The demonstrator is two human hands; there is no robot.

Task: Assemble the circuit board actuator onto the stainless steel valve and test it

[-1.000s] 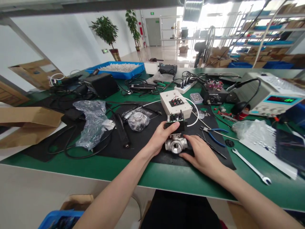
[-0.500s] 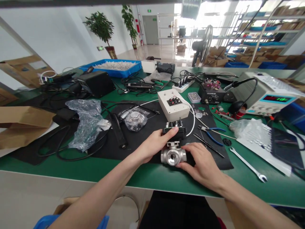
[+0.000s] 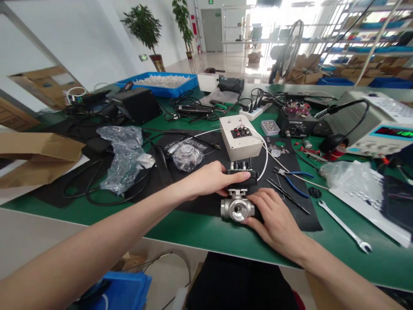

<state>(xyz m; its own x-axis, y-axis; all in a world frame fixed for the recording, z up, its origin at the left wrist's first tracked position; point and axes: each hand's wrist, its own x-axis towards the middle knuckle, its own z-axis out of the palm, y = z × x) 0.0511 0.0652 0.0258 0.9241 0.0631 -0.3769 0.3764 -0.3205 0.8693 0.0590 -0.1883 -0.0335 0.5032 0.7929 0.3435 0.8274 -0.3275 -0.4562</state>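
valve in lh & rh, psu digits blurry

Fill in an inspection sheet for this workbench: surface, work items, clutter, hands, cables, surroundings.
Surface: green bench, partly covered by a black mat.
Work items: metal valve body below black module; exposed circuit board on top.
Clutter: plastic wrap left; pliers and wrench right.
Hands: left hand grips the black module; right hand touches the metal valve body's right side.
Cables: white cable curves past beige box toward the black module.
Surroundings: potted plants and fan beyond the bench.
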